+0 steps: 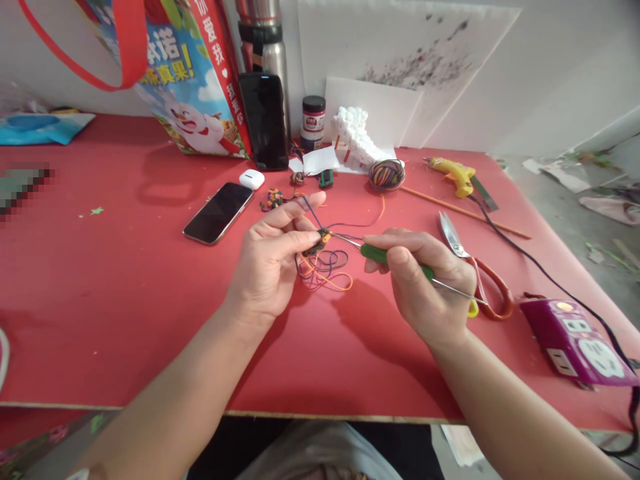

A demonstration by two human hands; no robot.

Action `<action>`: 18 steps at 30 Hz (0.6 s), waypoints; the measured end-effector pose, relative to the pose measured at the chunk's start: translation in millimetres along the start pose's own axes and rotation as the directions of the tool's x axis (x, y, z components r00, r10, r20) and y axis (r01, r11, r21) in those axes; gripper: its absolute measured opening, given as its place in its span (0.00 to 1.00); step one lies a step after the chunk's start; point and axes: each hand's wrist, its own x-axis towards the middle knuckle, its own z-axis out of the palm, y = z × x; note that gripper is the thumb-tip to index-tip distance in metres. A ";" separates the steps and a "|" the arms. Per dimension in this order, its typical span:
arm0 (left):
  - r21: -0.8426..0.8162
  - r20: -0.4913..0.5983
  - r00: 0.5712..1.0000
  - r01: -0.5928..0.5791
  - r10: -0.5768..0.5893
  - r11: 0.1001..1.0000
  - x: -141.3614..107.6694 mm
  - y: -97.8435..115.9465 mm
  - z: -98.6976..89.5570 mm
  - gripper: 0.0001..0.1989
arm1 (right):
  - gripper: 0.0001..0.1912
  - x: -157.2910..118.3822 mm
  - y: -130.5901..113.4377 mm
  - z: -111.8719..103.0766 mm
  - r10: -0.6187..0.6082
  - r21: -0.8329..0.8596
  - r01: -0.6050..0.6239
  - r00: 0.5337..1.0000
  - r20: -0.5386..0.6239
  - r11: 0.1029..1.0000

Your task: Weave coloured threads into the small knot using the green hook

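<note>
My left hand [273, 257] pinches a small dark crochet piece [316, 244] between thumb and fingers, with yarn running up over the raised index finger. In my right hand [427, 280] is a crochet hook [375, 254] with a green grip, held like a pen. Its metal tip meets the crochet piece at an orange stitch. Loose loops of orange and purple yarn [330, 272] hang under the piece onto the red table. A thin strand runs back toward a multicoloured yarn ball [387, 175].
Scissors [463, 253], a yellow glue gun [453, 175], an orange stick [465, 212] and a purple box [575, 340] with a black cord lie right. A phone [219, 213] and white earbud case [251, 179] lie left. A standing phone [263, 120], jar [313, 120] and gift bag [195, 100] are behind.
</note>
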 end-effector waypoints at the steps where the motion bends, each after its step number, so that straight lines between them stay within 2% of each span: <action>1: 0.000 0.001 1.000 0.005 -0.005 1.000 0.0 0.1 0.0 0.17 | 0.10 0.2 -0.1 0.0 0.001 -0.002 -0.001 1.000 -0.001 1.000; 5: 0.009 0.007 1.000 0.015 -0.015 1.000 0.6 0.9 -2.0 0.15 | 0.09 0.9 -0.9 -1.3 0.016 0.011 -0.016 1.000 -0.003 1.000; 9: 0.018 0.033 0.999 0.030 -0.031 0.999 1.2 0.0 -4.2 0.17 | 0.07 0.1 0.7 -3.2 0.136 0.123 -0.132 0.990 -0.025 0.984; 14: -0.047 0.085 0.996 0.044 -0.039 0.998 -1.9 -12.4 0.4 0.19 | 0.10 0.3 1.5 3.9 0.293 0.291 -0.273 0.956 -0.026 0.917; 18: -0.072 0.115 0.993 0.030 -0.021 0.997 -6.6 -25.5 4.6 0.18 | 0.14 4.2 0.0 13.9 0.403 0.392 -0.341 0.911 -0.085 0.854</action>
